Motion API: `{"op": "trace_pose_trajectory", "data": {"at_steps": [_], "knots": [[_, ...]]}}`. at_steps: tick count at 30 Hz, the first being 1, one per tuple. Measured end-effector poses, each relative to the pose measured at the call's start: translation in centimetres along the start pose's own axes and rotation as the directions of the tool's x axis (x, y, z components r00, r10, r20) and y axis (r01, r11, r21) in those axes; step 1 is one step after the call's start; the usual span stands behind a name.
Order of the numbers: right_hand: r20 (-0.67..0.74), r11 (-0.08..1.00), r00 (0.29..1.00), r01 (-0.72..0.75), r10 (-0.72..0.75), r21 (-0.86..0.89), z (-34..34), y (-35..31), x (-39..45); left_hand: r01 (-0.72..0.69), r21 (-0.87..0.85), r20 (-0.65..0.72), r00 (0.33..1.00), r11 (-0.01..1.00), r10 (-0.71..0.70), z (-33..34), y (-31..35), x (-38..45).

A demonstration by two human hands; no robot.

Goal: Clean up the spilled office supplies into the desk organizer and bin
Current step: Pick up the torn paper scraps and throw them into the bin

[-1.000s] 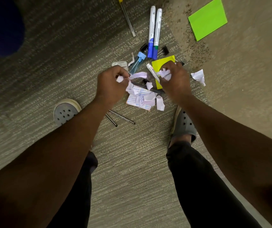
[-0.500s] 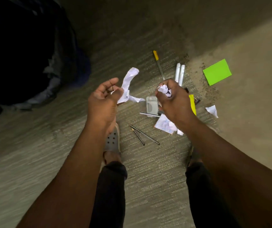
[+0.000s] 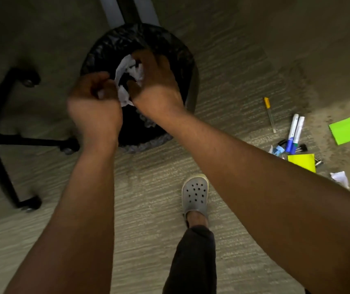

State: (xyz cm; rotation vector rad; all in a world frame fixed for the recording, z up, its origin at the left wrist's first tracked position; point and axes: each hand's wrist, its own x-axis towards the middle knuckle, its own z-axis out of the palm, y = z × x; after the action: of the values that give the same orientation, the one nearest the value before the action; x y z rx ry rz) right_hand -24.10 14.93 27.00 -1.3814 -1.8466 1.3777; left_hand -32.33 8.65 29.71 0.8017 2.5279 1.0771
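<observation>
- Both hands over the bin (image 3: 176, 52), close together. Left hand (image 3: 94, 102) curled, a bit of white at the fingers; blurred, so I cannot tell whether it grips. Right hand (image 3: 156, 81) clutches the crumpled paper scraps (image 3: 128, 70) above the bin's mouth.
- To do well: let go only over the black liner, low, so scraps don't drift onto the carpet (image 3: 148, 177).
- Markers (image 3: 295, 132), sticky notes (image 3: 349, 128), one paper scrap (image 3: 339, 177) lie on the floor to my right.
</observation>
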Motion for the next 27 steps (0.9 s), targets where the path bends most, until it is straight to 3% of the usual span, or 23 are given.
{"op": "trace_pose_trajectory", "data": {"at_steps": [1, 3, 6, 10, 13, 17, 21, 24, 27], "knots": [[0.089, 0.997, 0.996, 0.000, 0.007, -0.076, 0.6, 0.6, 0.3, -0.022, 0.110, 0.071, 0.997, 0.994, 0.014, 0.5, -0.9, 0.4], [0.130, 0.973, 0.991, 0.068, -0.039, -0.222, 0.9, 1.7, 0.0, -0.044, 0.262, 0.233, 0.972, 0.964, -0.019, 1.6, -2.6, 0.5], [-0.010, 0.939, 0.981, 0.184, -0.196, -0.290, 0.5, 3.1, -1.6, -0.068, 0.252, 0.376, 0.926, 0.965, -0.033, 2.6, -3.7, -1.1], [-0.247, 0.941, 0.913, 0.284, -0.324, -0.183, -1.4, 5.6, -4.8, -0.281, 0.206, 0.251, 0.941, 0.937, 0.227, 3.6, -3.7, -4.2], [-0.293, 0.950, 0.906, 0.269, -0.305, -0.158, -3.9, 9.3, -8.3, -0.369, 0.080, 0.144, 0.924, 0.926, 0.355, 5.0, -3.3, -8.5], [-0.311, 0.984, 0.945, 0.049, -0.102, -0.172, -8.9, 17.0, -14.0, -0.309, -0.026, 0.315, 0.900, 0.951, 0.302, 8.8, -3.2, -16.0], [-0.298, 0.933, 0.944, -0.229, 0.142, -0.279, -15.0, 26.0, -20.0, -0.295, 0.059, 0.593, 0.779, 0.954, 0.204, 13.8, -4.3, -22.3], [-0.358, 0.851, 0.877, -0.432, 0.320, -0.298, -19.7, 32.1, -23.5, -0.363, 0.090, 0.730, 0.658, 0.927, 0.187, 18.0, -5.4, -25.8], [-0.460, 0.761, 0.786, -0.575, 0.412, -0.300, -24.2, 37.6, -25.4, -0.409, 0.198, 0.806, 0.584, 0.891, 0.089, 23.1, -6.5, -27.8]]}}
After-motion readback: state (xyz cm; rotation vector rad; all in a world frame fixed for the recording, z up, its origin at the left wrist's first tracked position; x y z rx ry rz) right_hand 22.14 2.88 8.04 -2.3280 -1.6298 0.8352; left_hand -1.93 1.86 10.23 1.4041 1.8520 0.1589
